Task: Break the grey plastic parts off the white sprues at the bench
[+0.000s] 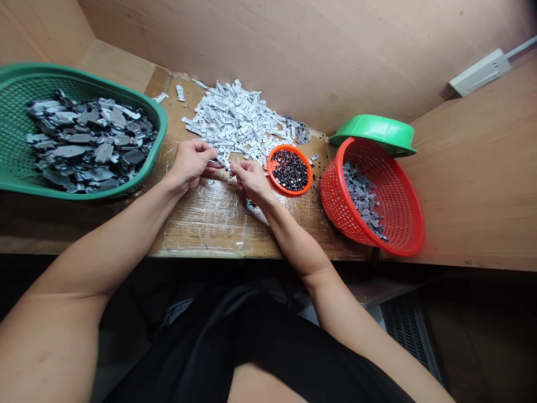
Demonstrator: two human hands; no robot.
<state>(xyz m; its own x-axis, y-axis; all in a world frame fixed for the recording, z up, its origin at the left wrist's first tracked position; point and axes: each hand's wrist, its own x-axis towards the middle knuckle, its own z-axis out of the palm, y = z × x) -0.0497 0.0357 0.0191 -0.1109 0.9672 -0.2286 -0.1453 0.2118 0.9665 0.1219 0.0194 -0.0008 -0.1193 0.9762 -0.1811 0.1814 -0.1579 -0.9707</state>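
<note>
My left hand (192, 161) and my right hand (250, 178) meet over the wooden bench, fingers curled. Between their fingertips sits a small light grey metal piece (223, 162), pinched from both sides. Just behind them lies a heap of similar pale metal pieces (239, 120). A small orange dish (276, 183) filled with tiny dark parts (290, 169) stands right beside my right hand.
A green basket (12, 168) of grey metal parts sits at the left. At the right a red mesh basket (392, 224) holds some dark parts, with a green bowl (375, 131) behind it. A white power strip (480, 71) hangs on the right wall. Wooden walls close in the bench.
</note>
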